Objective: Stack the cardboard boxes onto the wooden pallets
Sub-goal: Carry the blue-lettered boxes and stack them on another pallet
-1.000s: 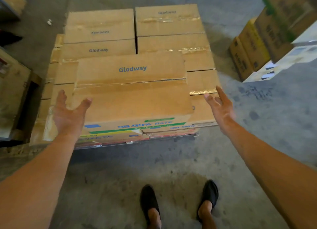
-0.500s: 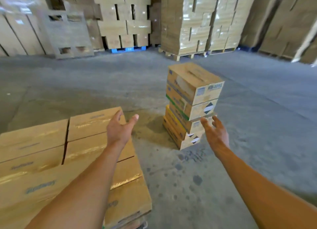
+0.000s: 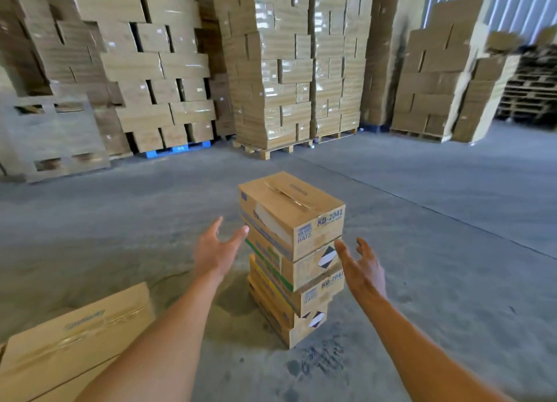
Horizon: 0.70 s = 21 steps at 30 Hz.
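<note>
Hands flank the short stack of brown cardboard boxes (image 3: 294,260) on the grey concrete floor (image 3: 437,251): left hand (image 3: 215,249) and right hand (image 3: 363,269) both spread, grasping nothing.

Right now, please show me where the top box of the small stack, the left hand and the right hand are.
top box (image 3: 324,225): head view, printed end face.
left hand (image 3: 215,249): head view, back of hand.
right hand (image 3: 363,269): head view, open palm.

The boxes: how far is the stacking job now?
Done: boxes on the pallet load at lower left. In hand: nothing yet; left hand and right hand reach open toward the top box. Left: the floor stack, about four boxes.
</note>
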Motion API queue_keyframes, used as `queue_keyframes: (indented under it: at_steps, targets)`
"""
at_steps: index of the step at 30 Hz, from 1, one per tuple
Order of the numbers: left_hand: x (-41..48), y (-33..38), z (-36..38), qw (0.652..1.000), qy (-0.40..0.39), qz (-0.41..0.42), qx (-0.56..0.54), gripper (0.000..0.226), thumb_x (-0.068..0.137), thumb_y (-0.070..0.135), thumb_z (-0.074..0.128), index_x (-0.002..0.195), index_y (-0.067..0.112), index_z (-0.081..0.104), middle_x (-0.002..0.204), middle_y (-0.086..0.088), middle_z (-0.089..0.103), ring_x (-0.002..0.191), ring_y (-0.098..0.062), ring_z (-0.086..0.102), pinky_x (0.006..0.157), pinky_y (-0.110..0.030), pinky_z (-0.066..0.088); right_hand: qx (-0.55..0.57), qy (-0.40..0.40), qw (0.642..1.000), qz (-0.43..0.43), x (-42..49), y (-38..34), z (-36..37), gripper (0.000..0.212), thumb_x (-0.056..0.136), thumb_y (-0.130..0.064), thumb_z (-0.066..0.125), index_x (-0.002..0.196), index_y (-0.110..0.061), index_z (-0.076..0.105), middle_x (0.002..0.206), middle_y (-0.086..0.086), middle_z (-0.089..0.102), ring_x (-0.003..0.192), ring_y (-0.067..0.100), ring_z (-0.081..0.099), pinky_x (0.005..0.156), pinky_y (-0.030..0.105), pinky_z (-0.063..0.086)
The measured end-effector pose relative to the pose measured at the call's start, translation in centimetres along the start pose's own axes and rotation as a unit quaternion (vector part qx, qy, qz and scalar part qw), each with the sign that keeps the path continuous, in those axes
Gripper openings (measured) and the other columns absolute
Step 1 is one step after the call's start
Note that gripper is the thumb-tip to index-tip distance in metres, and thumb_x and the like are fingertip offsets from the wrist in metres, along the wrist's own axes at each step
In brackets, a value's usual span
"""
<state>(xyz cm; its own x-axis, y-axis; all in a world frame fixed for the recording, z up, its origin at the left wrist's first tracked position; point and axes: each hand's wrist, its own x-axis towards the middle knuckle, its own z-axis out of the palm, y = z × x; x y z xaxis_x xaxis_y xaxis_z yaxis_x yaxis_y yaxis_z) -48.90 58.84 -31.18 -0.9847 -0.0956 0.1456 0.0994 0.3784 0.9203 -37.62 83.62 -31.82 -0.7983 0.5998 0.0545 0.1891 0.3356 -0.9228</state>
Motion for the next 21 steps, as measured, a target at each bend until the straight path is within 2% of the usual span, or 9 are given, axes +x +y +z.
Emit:
queue_keyframes:
  at_steps: [6, 10, 13, 17, 21]
  targets:
    - [10.5, -1.6, 5.2, 0.997, -0.056, 0.001, 0.047, 0.115, 0.059, 0.082, 0.062, 0.153, 0.02, 0.04, 0.158, -0.009, 0.042, 0.144, -0.026, 0.041, 0.116, -0.046, 0.035, -0.036, -0.004, 0.999, 0.024, 10.3, -0.1, 6.5, 0.076, 0.095, -0.061, 0.053, 0.157, -0.021, 0.033, 0.157, 0.008, 0.043, 0.141, 0.029, 0.043, 0.114, 0.047, 0.034]
    - [16.3, -2.8, 7.7, 0.987, -0.087, 0.038, 0.132, 0.08, 0.088, 0.055, 0.069, 0.153, 0.017, 0.041, 0.156, -0.011, 0.044, 0.141, -0.029, 0.043, 0.113, -0.048, 0.036, -0.116, 0.0, 0.993, 0.001, 16.2, 0.4, 10.2, 0.071, 0.097, -0.061, 0.05, 0.154, -0.022, 0.036, 0.157, 0.007, 0.041, 0.141, 0.029, 0.041, 0.113, 0.045, 0.034]
    - [21.8, -4.0, 9.5, 0.98, -0.107, 0.048, 0.161, 0.079, 0.088, 0.053, 0.07, 0.152, 0.015, 0.042, 0.155, -0.013, 0.045, 0.14, -0.03, 0.044, 0.113, -0.047, 0.037, -0.162, 0.0, 0.987, 0.0, 21.5, 0.8, 13.0, 0.071, 0.098, -0.061, 0.048, 0.155, -0.022, 0.034, 0.16, 0.006, 0.035, 0.142, 0.029, 0.039, 0.113, 0.044, 0.033]
    - [29.5, -5.1, 11.8, 0.97, -0.126, 0.074, 0.194, 0.078, 0.088, 0.051, 0.072, 0.15, 0.013, 0.045, 0.154, -0.012, 0.047, 0.14, -0.027, 0.045, 0.112, -0.041, 0.037, -0.171, 0.014, 0.985, 0.003, 28.8, 1.3, 16.7, 0.072, 0.098, -0.062, 0.047, 0.155, -0.02, 0.036, 0.161, 0.006, 0.035, 0.143, 0.03, 0.037, 0.114, 0.045, 0.033]
    - [36.7, -5.4, 13.6, 0.938, -0.183, 0.125, 0.266, 0.079, 0.088, 0.052, 0.07, 0.15, 0.01, 0.045, 0.156, -0.009, 0.044, 0.142, -0.025, 0.043, 0.114, -0.033, 0.034, -0.2, 0.02, 0.979, 0.017, 34.6, 1.4, 19.9, 0.068, 0.099, -0.057, 0.048, 0.155, -0.019, 0.036, 0.16, 0.008, 0.036, 0.142, 0.032, 0.037, 0.113, 0.046, 0.033]
